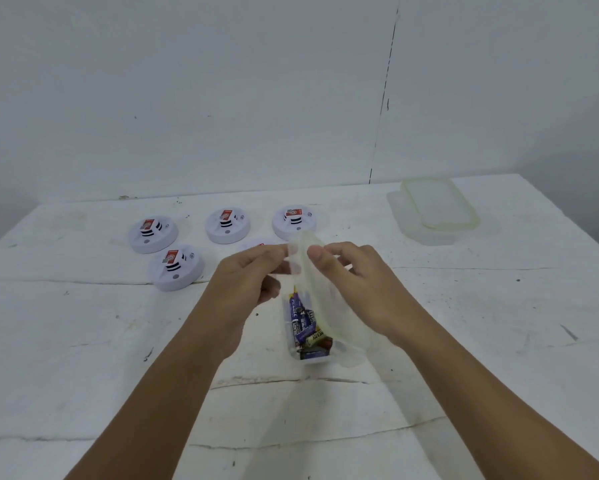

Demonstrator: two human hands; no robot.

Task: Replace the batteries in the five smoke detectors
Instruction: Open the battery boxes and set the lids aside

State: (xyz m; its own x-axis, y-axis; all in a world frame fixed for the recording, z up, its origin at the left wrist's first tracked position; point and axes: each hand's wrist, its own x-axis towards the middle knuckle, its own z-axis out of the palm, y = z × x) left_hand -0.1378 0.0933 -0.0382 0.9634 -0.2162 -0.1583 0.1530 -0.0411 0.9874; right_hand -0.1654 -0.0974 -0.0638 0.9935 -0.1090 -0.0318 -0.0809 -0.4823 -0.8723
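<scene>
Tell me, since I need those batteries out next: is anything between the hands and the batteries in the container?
Yes. The translucent lid is lifted but tilted over the batteries, held by the left hand and right hand. The container is open only along its left side.

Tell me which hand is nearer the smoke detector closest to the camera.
Left. The left hand sits just right of that smoke detector; the right hand is farther right, beyond the lid both hands hold.

A bare, plain workroom of no clear kind.
A scuffed white worktop (83,341) stands against an unadorned white wall (187,81), its panel seam (382,98) running down on the right.
</scene>
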